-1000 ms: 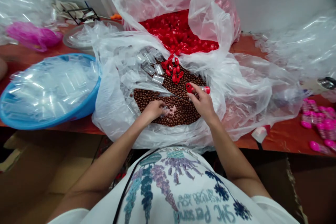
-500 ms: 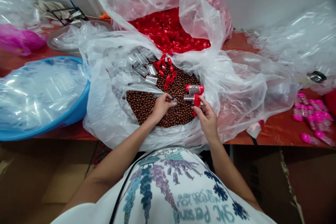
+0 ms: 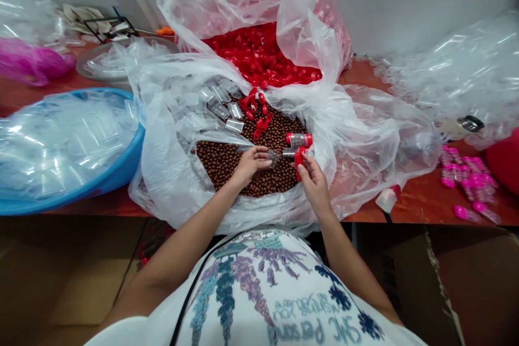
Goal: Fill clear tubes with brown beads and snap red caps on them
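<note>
My left hand (image 3: pixel 252 166) is over a bag of brown balls (image 3: pixel 219 161), its fingertips closed on a small clear plastic piece (image 3: pixel 274 159) whose exact shape I cannot make out. Facing it, my right hand (image 3: pixel 315 181) pinches a red cap (image 3: pixel 299 159) between thumb and fingers. Right beside that cap lies a clear tube (image 3: pixel 289 152) with a red end; whether the two are joined is unclear. A second tube with red ends (image 3: pixel 299 140) rests just behind. Loose red caps (image 3: pixel 259 130) and several clear tubes (image 3: pixel 234 110) lie on the balls farther back.
An opened bag of red caps (image 3: pixel 263 57) stands behind the balls. At left is a blue basin (image 3: pixel 135 143) full of clear plastic parts. Pink-capped tubes (image 3: pixel 472 175) lie at right, below a heap of clear plastic (image 3: pixel 458 75). The table's front edge runs close to me.
My right hand has shifted slightly left with the red cap. The clear piece in my left hand now sticks out farther toward it. The camera view has moved slightly.
</note>
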### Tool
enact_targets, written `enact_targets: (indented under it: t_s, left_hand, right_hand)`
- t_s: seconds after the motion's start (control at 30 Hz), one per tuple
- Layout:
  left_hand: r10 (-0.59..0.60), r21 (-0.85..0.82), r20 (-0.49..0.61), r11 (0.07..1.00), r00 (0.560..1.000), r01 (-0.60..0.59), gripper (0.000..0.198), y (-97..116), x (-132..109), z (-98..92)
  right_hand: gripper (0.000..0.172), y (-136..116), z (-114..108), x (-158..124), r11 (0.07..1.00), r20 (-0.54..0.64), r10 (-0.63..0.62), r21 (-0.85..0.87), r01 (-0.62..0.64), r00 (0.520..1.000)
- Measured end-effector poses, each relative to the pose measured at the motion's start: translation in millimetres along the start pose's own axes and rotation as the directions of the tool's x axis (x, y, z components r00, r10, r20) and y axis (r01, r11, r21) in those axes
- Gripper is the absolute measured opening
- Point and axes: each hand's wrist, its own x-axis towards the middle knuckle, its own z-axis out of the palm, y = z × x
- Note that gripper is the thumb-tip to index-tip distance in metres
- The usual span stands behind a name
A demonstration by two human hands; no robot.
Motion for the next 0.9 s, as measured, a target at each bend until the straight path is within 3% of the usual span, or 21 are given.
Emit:
enact_targets:
  t_s: [0.2, 0.5, 0.77, 0.9]
  left_hand:
    - [-0.096, -0.08, 0.048, 0.992, 0.994, 0.099, 0.05, 14, -21, -1.2]
    - [0.043, -0.045, 0.093, 0.998, 0.995, -0.039, 0.047, 25, -52, -5.8]
    - [0.097, -0.013, 0.013, 0.995, 0.995, -0.097, 0.045, 28, -60, -16.8]
    - [0.096, -0.003, 0.036, 0.995, 0.995, -0.096, 0.044, 27, -62, -18.1]
  right_hand:
    - [0.037, -1, 5, 6, 0.998, 0.065, -0.045, -0.041, 0.048, 0.997]
    - [0.034, -16, 21, 15, 0.997, 0.128, -0.062, -0.034, 0.067, 0.99]
    - [0.034, -20, 32, 18, 0.996, 0.155, -0.074, -0.028, 0.079, 0.985]
    - [0.033, -20, 36, 19, 0.992, 0.173, -0.096, -0.061, 0.108, 0.98]
